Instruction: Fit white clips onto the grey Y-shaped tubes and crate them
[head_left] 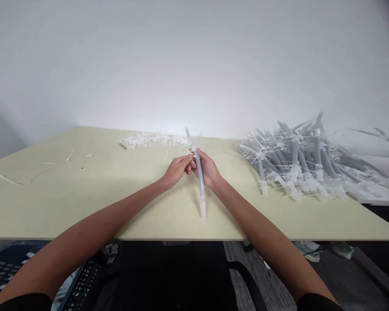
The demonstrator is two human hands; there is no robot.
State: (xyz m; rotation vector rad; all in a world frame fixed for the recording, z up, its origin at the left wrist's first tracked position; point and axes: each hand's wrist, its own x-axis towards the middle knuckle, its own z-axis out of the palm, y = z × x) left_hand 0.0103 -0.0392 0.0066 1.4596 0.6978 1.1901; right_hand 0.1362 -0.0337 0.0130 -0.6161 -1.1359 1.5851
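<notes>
Holding a clear plastic tube point(198, 170) in both hands above a pale wooden tabletop point(84, 203), the person had it tilted a bit, with the top end pointing away and a white fitting point(202, 210) on the near end. The left hand point(176, 169) came in from the side with its fingers curled shut against the tube, and the right hand point(208, 169) wrapped around it right beside them, so the hands were basically touching, nothing wide about that grip. Both forearms angled in from the bottom corners, elbows well apart. Off to the right sat a big heap of grey tubes with white fittings point(298, 160), partly on a white sheet point(376, 162). Behind the hands lay a pile of thin white plastic pieces point(154, 139), and a few loose white strips point(9, 179) were over on the left.
</notes>
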